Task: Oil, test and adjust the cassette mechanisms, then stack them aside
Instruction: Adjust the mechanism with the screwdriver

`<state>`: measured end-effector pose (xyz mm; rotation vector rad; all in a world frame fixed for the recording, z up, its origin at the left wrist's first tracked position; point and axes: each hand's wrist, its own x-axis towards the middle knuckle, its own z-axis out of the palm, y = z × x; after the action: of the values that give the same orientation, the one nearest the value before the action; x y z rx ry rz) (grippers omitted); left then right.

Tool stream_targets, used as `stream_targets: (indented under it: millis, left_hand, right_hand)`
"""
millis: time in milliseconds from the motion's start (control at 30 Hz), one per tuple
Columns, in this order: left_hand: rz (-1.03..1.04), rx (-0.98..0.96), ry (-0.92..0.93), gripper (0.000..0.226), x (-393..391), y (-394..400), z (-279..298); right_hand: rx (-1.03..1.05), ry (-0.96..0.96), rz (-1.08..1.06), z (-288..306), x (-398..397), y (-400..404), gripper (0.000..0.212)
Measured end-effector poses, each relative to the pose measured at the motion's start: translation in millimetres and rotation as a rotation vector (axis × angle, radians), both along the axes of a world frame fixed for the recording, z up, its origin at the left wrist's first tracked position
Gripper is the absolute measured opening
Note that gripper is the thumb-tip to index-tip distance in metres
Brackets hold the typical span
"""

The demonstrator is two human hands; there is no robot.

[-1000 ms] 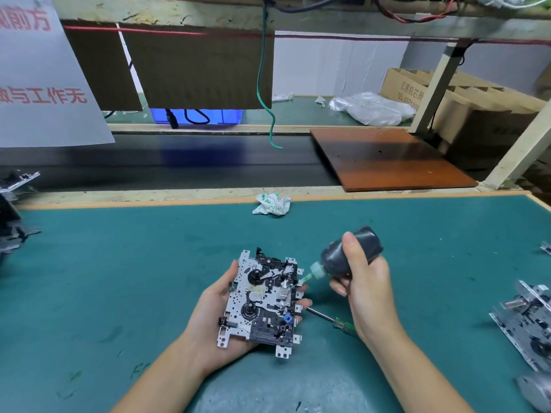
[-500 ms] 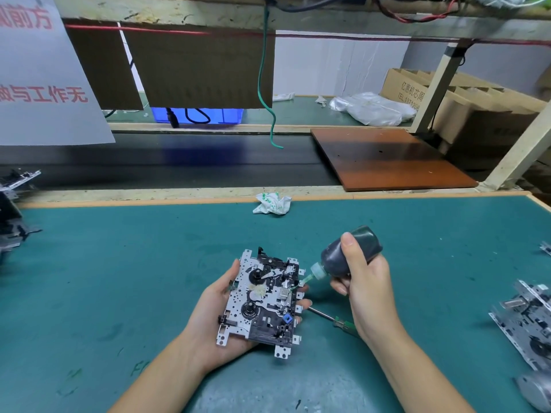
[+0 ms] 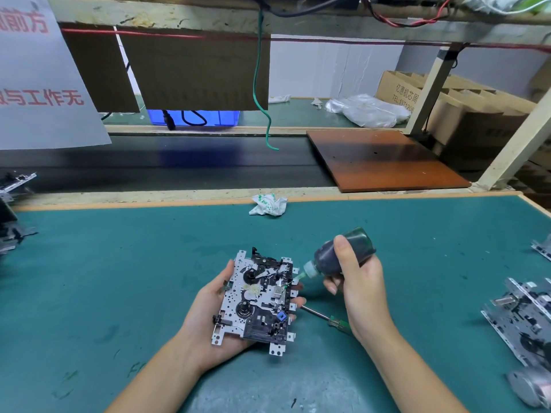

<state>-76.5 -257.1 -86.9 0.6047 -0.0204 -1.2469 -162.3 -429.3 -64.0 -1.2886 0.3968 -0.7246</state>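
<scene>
My left hand (image 3: 205, 317) holds a metal cassette mechanism (image 3: 256, 296) from below, face up, with black reels and a small blue part showing. My right hand (image 3: 357, 281) grips a dark oil bottle (image 3: 343, 253), tilted so its green nozzle tip touches the mechanism's right edge. The same hand also holds a green-handled screwdriver (image 3: 325, 318), whose shaft points toward the mechanism.
More mechanisms lie at the right edge (image 3: 524, 320) and at the far left (image 3: 13, 210) of the green mat (image 3: 119, 278). A crumpled wrapper (image 3: 268, 205) sits near the mat's back edge. A brown board (image 3: 384, 159) and cardboard boxes (image 3: 465, 105) lie beyond.
The bottle's nozzle tip has shifted slightly lower along the mechanism's right side. Both hands otherwise stay in place.
</scene>
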Motion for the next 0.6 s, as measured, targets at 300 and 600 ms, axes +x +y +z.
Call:
stream_targets:
  millis: [300, 600]
  left_hand:
    - [-0.009, -0.007, -0.083, 0.066, -1, -2, 2]
    - [-0.056, 0.005, -0.127, 0.068, -3, -3, 4]
  right_hand:
    - [0.002, -0.017, -0.068, 7, -2, -13, 0.037]
    - [-0.214, 0.262, 0.056, -16, 4, -29, 0.043]
